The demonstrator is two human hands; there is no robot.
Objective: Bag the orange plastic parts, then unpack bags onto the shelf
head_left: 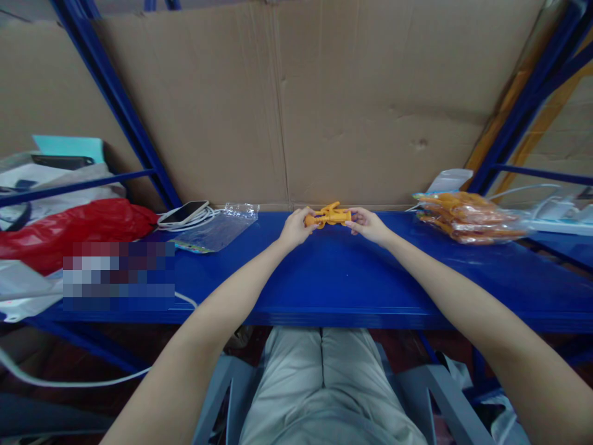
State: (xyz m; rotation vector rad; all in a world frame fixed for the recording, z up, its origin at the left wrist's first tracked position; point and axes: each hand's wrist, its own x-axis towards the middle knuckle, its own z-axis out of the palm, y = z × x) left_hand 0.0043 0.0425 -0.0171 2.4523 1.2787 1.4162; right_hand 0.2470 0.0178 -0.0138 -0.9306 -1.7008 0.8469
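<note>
An orange plastic toy with short prongs is held between both hands just above the far part of the blue shelf. My left hand is closed round its left end. My right hand pinches its right end with the fingers pressed together. Both forearms reach straight forward from the bottom of the view.
A stack of clear bags with orange toys lies at the right. An empty clear bag and a phone on a white cable lie at the left, beside a red bag. Cardboard backs the shelf.
</note>
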